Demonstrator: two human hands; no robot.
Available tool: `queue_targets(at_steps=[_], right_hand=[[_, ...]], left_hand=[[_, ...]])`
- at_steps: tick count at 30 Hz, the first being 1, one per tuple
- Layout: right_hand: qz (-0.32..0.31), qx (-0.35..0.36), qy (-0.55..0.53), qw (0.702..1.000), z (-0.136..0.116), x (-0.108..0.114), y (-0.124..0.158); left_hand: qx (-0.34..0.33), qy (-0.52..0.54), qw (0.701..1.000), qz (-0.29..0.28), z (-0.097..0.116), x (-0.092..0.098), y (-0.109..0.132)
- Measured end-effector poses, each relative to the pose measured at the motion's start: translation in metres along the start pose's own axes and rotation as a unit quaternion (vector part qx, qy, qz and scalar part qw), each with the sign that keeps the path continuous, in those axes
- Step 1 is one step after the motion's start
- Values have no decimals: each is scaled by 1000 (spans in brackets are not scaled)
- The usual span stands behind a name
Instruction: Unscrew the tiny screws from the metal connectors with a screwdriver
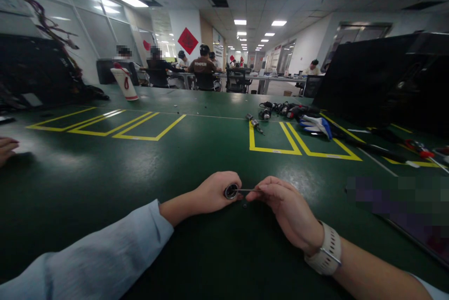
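My left hand (216,191) is wrapped round a short metal cylinder (230,191), its round open end turned toward me. Between the fingertips of my right hand (280,204) is a thin metal rod (248,190), whose far tip reaches into the mouth of the cylinder. How deep the tip goes, and whether it touches anything inside, I cannot tell. A tiny dark piece (244,205) lies on the green tabletop just below the rod, between both hands. Most of the cylinder's body is hidden by my left fingers.
Yellow tape outlines (275,151) mark the green table. Farther right lie a metal tool bit (255,124), dark power tools (280,109), blue-and-white gloves (315,126) and a red-handled screwdriver (421,149). A white paper cup (124,84) stands back left. Another person's hand (7,148) rests at the left edge.
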State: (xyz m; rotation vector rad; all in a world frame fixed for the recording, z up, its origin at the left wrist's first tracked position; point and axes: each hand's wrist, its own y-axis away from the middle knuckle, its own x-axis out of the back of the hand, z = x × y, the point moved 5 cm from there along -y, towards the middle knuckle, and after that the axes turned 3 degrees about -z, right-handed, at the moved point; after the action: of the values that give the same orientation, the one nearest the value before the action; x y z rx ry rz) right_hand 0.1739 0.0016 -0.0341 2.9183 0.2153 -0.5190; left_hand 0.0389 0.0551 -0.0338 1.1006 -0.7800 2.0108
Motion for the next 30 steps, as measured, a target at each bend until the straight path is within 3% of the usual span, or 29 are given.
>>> queue_targets(at_steps=[5,12,20,24,30], right_hand=[[-11,5,12,1000,2,1,0],[-40,88,159,982,-5,-3,5],[-18,11,30,999,0,-2,0],[-48,44,63,996,2,-3,3],[-38,144,192,970,-7,0,8]], left_hand=[[2,9,1000,6,1,2,0],[5,-3,1000,-11,6,4,1],[9,13,1000,9,4,5,0],[19,3,1000,-5,5,4,0],[18,-6,1000,-10,2,2,1]])
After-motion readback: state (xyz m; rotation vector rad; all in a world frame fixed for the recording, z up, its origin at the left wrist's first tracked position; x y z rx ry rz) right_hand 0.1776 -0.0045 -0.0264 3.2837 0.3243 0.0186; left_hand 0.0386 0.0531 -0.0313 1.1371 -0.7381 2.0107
